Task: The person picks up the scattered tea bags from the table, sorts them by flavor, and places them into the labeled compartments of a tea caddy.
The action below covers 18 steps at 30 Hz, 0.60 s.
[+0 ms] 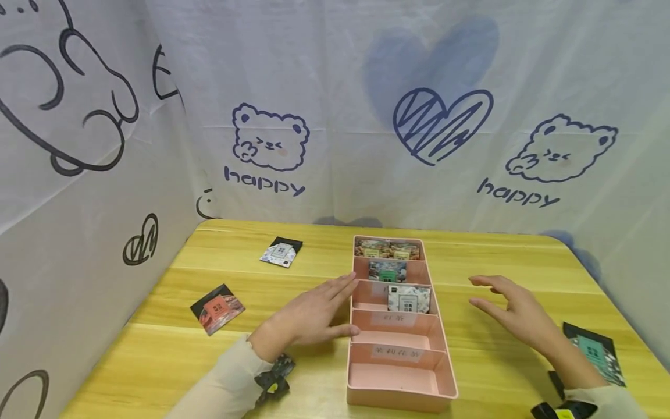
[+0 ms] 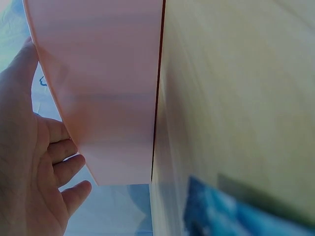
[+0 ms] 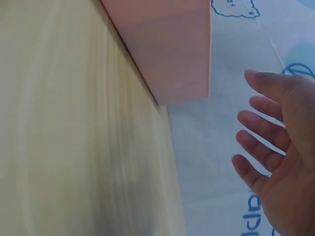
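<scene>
A long pink divided box [image 1: 401, 401] stands on the table, with labels on its dividers. My left hand [image 1: 319, 314] rests its fingertips along the box's left rim, fingers extended; the left wrist view shows them right at the edge. To the right of the box my right hand [image 1: 515, 311] hovers apart from it, fingers loosely bent and holding nothing. Brown-yellow packets [image 1: 387, 250] fill the farthest compartment. A green-labelled packet [image 1: 387, 272] lies in the second, and a white floral packet [image 1: 409, 299] leans in the third. The two nearest compartments hold nothing.
On the table left of the box lie a red-labelled packet [image 1: 217, 308] and a black-and-white packet [image 1: 281, 252]. A green-and-black packet [image 1: 594, 352] sits at the right, partly behind my right forearm. White printed cloth [image 1: 335, 116] hangs behind and along the sides.
</scene>
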Each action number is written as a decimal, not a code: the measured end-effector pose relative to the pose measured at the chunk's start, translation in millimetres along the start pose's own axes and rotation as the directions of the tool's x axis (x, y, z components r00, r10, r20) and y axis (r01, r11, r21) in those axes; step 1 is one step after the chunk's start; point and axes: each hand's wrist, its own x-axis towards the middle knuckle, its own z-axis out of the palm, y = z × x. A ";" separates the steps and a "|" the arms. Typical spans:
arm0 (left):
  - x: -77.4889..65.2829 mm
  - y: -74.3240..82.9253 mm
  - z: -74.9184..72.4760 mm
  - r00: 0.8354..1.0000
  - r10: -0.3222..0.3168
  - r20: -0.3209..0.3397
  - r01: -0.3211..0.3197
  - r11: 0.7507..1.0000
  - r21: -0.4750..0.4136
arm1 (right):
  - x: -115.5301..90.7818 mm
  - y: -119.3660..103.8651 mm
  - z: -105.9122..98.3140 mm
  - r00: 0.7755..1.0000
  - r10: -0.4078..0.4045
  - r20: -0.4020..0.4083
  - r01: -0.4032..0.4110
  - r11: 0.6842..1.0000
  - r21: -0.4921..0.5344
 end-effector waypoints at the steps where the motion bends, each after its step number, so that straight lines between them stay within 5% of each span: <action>1: 0.0 -0.1 -0.3 1.000 0.001 0.000 -0.001 1.000 0.001 | -2.6 2.0 -2.3 1.000 0.016 0.005 -0.016 1.000 -0.002; 18: -0.5 -1.9 2.9 1.000 0.001 -0.001 -0.001 1.000 0.001 | -52.2 42.1 -23.0 0.976 0.214 -0.035 -0.216 0.974 -0.062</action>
